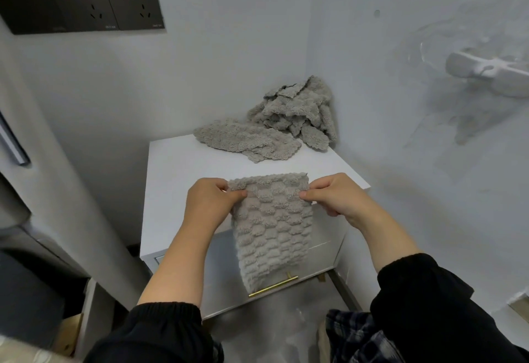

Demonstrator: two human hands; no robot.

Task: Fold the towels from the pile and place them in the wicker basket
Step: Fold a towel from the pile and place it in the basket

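so the only container-ish thing in view is the drawer (220, 262) in the front of the white bench (177, 168), and it's pushed in, so can't tell what's inside. it has a thin brass handle (273, 286) across it.

the person is holding one grey towel (272, 228) up in the air in front of the bench, bumpy scale-like texture. the left hand (211, 199) pinches the top left corner, thumb on the near side and fingers curled round behind. the right hand (335, 196) does the same on the top right corner, thumb tip pressed on the fabric. both hands are closed tight on the cloth, top edge stretched roughly level between them. the rest of the towel hangs straight down over the drawer front, its bottom end reaching just to the brass handle. whether it's doubled over or a single layer, can't tell.

the towel pile (297, 110) sits at the back right of the bench top, scrunched into the wall corner. one more grey towel (246, 141) lies flatter just left of it, touching the pile.

black sleeves (166, 331) are pushed up both forearms. dark wall sockets (83, 2) at top left, a white plastic holder (486, 73) stuck on the right wall.
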